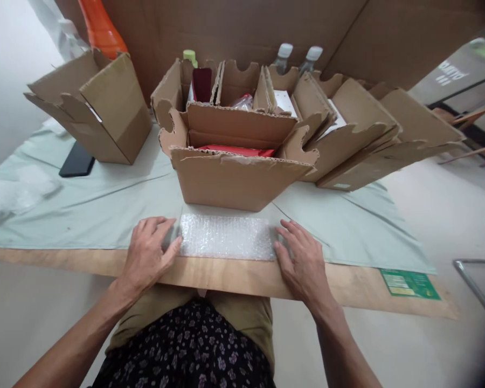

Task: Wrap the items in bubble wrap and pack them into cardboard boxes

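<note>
A flat piece of bubble wrap [226, 237] lies along the near edge of the table, on the pale green cloth [117, 215]. My left hand [149, 248] is at its left end, fingers apart, the thumb close to or touching the wrap. At the right end is my right hand [301, 253], its fingers spread and the tips beside the wrap's edge. Neither hand grips anything. Just behind the wrap stands a cardboard box [234, 180] with red items [238, 151] inside.
More cut-open cardboard boxes [355, 108] stand in a row behind, with bottles [283, 56] at the back. To the left are another box [121, 113], a black phone-like slab [76, 160] and crumpled clear plastic [16, 194]. A green card [410, 284] lies at the right front edge.
</note>
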